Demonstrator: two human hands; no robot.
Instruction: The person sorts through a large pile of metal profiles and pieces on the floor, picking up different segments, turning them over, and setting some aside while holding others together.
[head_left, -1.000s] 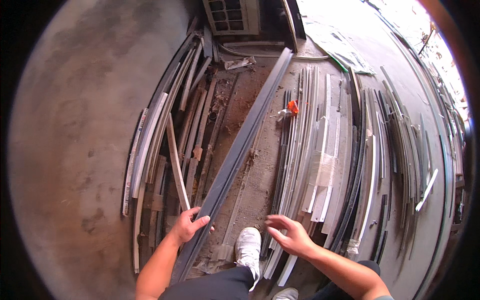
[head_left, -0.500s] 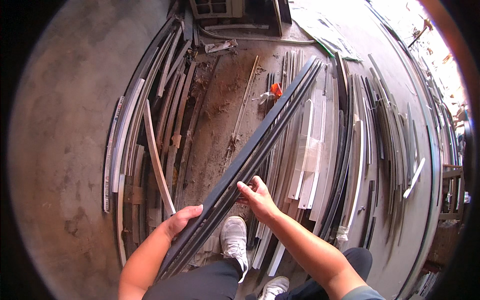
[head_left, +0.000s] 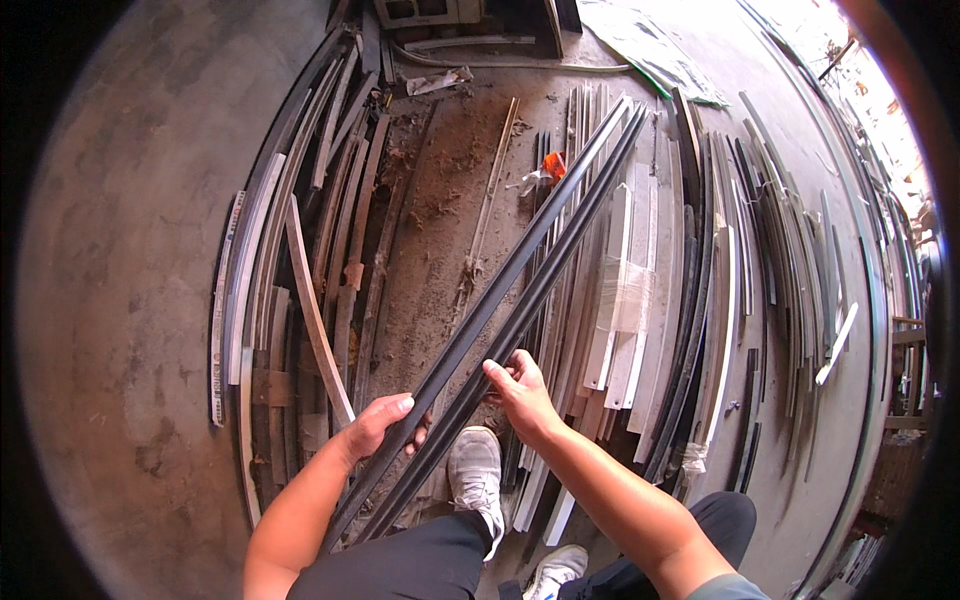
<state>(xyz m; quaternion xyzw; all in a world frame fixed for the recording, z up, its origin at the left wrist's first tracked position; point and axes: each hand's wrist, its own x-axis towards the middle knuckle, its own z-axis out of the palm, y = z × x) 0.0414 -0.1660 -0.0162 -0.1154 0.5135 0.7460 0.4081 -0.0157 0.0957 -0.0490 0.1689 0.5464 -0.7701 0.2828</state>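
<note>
In the head view we are lifting a long dark metal channel [head_left: 520, 290], which runs from near left to far right over the strewn floor. Our left hand [head_left: 385, 425] is cupping its near end, fingers curled; our right hand [head_left: 520, 390] is gripping it just beyond. Swinging it onward calls for clearing the pale strips [head_left: 625, 300] at right. Our legs are hiding the nearest tip.

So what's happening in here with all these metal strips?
A person stands on a dusty concrete floor holding a long dark metal rail in both bare hands. The left hand grips its near end from the left edge, the right hand from the right. The rail runs away from the person over rows of pale metal strips lying on the ground, past a white shoe.
</note>
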